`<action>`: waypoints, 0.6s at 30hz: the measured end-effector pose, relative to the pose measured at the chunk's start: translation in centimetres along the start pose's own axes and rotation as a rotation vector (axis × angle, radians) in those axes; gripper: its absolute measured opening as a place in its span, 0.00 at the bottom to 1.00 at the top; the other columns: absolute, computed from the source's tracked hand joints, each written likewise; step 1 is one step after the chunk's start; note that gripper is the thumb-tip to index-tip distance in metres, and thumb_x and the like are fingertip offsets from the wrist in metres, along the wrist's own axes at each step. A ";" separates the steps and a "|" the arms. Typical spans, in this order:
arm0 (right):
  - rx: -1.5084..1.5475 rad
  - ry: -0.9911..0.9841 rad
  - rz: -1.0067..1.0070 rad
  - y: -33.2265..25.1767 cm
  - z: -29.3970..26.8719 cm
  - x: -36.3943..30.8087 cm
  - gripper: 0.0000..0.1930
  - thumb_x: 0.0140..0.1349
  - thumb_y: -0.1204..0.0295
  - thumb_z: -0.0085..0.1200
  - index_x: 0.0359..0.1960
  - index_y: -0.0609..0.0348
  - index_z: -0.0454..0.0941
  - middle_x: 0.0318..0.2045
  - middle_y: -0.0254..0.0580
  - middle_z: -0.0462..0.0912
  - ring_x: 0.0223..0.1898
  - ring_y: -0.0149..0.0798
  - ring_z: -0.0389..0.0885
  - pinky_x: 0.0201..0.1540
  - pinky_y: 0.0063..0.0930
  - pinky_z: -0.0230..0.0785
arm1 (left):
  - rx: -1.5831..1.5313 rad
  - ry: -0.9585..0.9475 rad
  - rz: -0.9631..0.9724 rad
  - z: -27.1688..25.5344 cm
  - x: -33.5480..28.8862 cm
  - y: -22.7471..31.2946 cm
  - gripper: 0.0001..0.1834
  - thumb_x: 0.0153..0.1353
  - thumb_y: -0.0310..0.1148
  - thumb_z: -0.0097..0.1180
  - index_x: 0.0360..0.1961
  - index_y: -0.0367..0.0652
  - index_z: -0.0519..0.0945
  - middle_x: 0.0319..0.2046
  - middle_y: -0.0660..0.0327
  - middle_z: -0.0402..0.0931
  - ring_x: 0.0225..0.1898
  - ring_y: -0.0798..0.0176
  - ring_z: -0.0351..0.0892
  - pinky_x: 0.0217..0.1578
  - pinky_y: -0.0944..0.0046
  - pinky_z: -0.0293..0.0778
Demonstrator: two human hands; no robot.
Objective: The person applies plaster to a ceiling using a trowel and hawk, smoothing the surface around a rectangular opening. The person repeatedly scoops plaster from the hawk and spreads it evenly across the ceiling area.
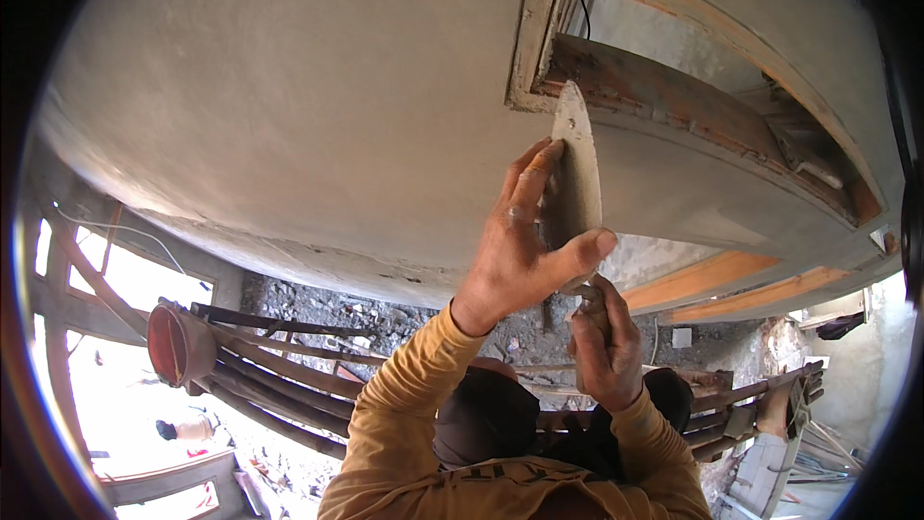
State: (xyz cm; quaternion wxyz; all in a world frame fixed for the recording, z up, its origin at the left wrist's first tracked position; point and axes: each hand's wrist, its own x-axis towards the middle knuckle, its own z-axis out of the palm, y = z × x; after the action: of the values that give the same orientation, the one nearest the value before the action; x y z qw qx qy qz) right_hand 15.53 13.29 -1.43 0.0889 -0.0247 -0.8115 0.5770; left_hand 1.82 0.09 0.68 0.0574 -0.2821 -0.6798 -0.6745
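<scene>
A pointed trowel, its blade smeared with pale mortar, stands tip up in front of the plastered wall. My right hand is wrapped round its handle below the blade. My left hand grips the blade, fingers along its left edge and thumb across its lower part. The fingers of this hand carry grey smears. Behind the blade's tip lies the lower left corner of a wooden frame set in the wall.
Beneath me runs a scaffold of poles. A bucket stands on its left end, and another bucket on the right. Rubble covers the ground below. A dark wire hangs in the frame's opening.
</scene>
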 end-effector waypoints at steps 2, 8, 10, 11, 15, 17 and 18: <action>0.016 0.005 0.028 0.0 -0.2 -0.3 0.24 0.64 0.74 0.51 0.61 0.71 0.63 0.46 0.57 0.77 0.44 0.43 0.80 0.45 0.30 0.71 | -0.004 -0.045 0.002 0.0 -0.1 0.0 0.52 0.49 0.54 0.66 0.64 0.26 0.59 0.64 0.41 0.56 0.65 0.46 0.62 0.53 0.56 0.71; -0.183 -0.006 -0.221 1.0 -0.4 0.1 0.26 0.61 0.74 0.55 0.60 0.70 0.65 0.40 0.55 0.77 0.38 0.45 0.79 0.40 0.33 0.72 | -0.495 -0.067 0.000 -0.6 -1.8 -2.8 0.45 0.59 0.48 0.58 0.67 0.28 0.54 0.67 0.44 0.54 0.67 0.50 0.58 0.62 0.57 0.59; -0.208 0.032 -0.337 1.0 0.0 0.4 0.26 0.59 0.74 0.57 0.59 0.69 0.66 0.39 0.55 0.76 0.36 0.46 0.78 0.38 0.35 0.72 | -0.546 -0.041 -0.026 -0.6 -2.1 -2.3 0.41 0.61 0.45 0.55 0.67 0.28 0.56 0.66 0.46 0.57 0.66 0.53 0.60 0.62 0.59 0.59; -0.222 0.039 -0.336 1.0 0.2 0.5 0.27 0.59 0.74 0.58 0.60 0.69 0.66 0.39 0.55 0.76 0.37 0.46 0.78 0.38 0.35 0.72 | -0.574 -0.029 -0.039 -0.8 -2.1 -2.1 0.39 0.62 0.44 0.54 0.66 0.28 0.57 0.65 0.47 0.59 0.65 0.54 0.60 0.61 0.60 0.59; -0.269 0.061 -0.347 0.9 0.7 0.6 0.28 0.58 0.73 0.60 0.60 0.69 0.66 0.39 0.54 0.75 0.36 0.47 0.78 0.37 0.35 0.72 | -0.511 0.009 -0.047 -1.0 -2.5 -3.2 0.32 0.66 0.41 0.47 0.64 0.27 0.62 0.58 0.50 0.68 0.60 0.60 0.65 0.60 0.62 0.60; -0.282 0.075 -0.361 0.9 1.0 0.8 0.29 0.58 0.73 0.60 0.60 0.69 0.66 0.39 0.54 0.74 0.36 0.47 0.78 0.37 0.35 0.72 | -0.528 0.045 -0.096 -1.0 -2.4 -3.1 0.30 0.68 0.41 0.45 0.62 0.26 0.64 0.55 0.52 0.71 0.58 0.61 0.67 0.59 0.63 0.61; -0.286 0.084 -0.369 0.9 1.2 0.9 0.29 0.58 0.73 0.60 0.60 0.68 0.65 0.39 0.54 0.74 0.36 0.47 0.78 0.36 0.34 0.72 | -0.536 0.055 -0.095 -1.0 -2.4 -3.1 0.29 0.69 0.40 0.44 0.62 0.26 0.64 0.54 0.52 0.72 0.57 0.62 0.68 0.59 0.64 0.61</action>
State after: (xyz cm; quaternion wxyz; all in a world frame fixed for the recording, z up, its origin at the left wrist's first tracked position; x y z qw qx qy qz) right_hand 14.36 12.60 -2.52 0.2222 0.0878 -0.8713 0.4286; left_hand 2.07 -1.34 -3.11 -0.0326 -0.2366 -0.4878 -0.8397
